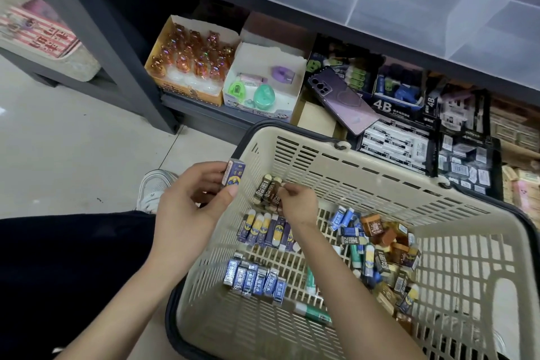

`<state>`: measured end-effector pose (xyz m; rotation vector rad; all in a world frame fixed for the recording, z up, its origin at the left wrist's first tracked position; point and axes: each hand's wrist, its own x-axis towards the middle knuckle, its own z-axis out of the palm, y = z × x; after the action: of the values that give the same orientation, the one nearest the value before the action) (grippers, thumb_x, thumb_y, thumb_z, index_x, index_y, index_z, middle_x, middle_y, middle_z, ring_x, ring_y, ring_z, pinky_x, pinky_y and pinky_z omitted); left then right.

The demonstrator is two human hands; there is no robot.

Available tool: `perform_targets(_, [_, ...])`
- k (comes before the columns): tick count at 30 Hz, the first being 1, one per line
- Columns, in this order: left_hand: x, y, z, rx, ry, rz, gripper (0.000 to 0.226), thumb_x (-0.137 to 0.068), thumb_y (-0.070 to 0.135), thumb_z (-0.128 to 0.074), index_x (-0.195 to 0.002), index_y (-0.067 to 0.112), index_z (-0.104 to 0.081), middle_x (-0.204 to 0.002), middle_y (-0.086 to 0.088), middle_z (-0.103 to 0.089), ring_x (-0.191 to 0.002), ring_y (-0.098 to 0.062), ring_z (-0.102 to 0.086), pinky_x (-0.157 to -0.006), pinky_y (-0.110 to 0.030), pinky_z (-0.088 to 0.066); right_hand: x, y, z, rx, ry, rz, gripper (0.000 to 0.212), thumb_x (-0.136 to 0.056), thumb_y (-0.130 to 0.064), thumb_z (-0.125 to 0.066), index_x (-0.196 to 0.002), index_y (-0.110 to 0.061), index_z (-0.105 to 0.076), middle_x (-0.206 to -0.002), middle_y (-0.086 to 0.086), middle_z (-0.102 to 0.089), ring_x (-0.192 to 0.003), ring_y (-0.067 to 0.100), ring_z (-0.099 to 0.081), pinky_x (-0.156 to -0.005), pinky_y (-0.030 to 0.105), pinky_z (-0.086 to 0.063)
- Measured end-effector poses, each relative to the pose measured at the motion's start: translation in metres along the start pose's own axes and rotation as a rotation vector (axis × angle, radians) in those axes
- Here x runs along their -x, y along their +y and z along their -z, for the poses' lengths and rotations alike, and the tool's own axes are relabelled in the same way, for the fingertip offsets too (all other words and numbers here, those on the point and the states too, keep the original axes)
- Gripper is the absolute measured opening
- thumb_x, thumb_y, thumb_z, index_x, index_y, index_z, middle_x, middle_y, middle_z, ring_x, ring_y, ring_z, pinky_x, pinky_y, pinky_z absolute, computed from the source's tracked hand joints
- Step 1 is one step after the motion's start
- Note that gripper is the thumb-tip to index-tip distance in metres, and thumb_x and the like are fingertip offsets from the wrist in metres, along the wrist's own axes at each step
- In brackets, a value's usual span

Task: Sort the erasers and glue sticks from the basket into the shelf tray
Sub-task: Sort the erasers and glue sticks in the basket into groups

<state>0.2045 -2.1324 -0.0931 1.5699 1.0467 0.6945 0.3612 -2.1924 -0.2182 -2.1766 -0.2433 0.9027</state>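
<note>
Basket of beige slatted plastic, clear divided plastic shelf tray beyond its far rim. Left hand at the basket's left rim, fingers curled round a purple-blue boxed eraser. Right hand inside, near the far left corner, pinching brown 2B-marked erasers. On the basket floor: row of blue-and-yellow erasers just beside the right wrist, row of silver-blue erasers nearer the near edge, green-and-white glue sticks by them, loose jumble of mixed erasers toward the right side.
</note>
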Motion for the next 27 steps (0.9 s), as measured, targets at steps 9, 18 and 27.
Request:
perform_targets(9, [0.01,-0.003,-0.01,-0.368,-0.176,-0.233,0.028,-0.079,0.039,-0.065,-0.106,0.038,-0.061,-0.086,0.025,-0.063,-0.084,0.003,-0.06,-0.073,-0.006,-0.042,0.096,-0.058,0.062,-0.35,-0.481,0.398,0.02,-0.087,-0.021,-0.065,-0.105,-0.013,-0.067,-0.077,0.013,-0.066,-0.064,0.02,-0.059,-0.054,0.029,-0.05])
perform_targets(18, [0.006,-0.03,0.008,-0.86,-0.091,-0.61,0.044,-0.087,0.027,-0.053,-0.126,0.007,-0.052,-0.124,-0.017,-0.054,-0.112,-0.034,-0.051,-0.094,-0.045,-0.04,0.038,0.03,0.048,0.221,-0.232,0.177,0.026,-0.089,-0.025,-0.065,-0.094,0.0,-0.068,-0.077,0.011,-0.067,-0.071,0.026,-0.062,-0.066,0.031,-0.048])
perform_targets(27, [0.007,-0.032,0.007,-0.827,-0.079,-0.596,0.038,-0.084,0.016,-0.054,-0.12,0.003,-0.058,-0.12,-0.019,-0.055,-0.111,-0.038,-0.05,-0.097,-0.042,-0.037,0.025,0.047,0.032,0.48,-0.168,0.227,0.034,-0.092,-0.03,-0.06,-0.123,-0.015,-0.06,-0.11,0.005,-0.069,-0.088,0.02,-0.066,-0.076,0.03,-0.053])
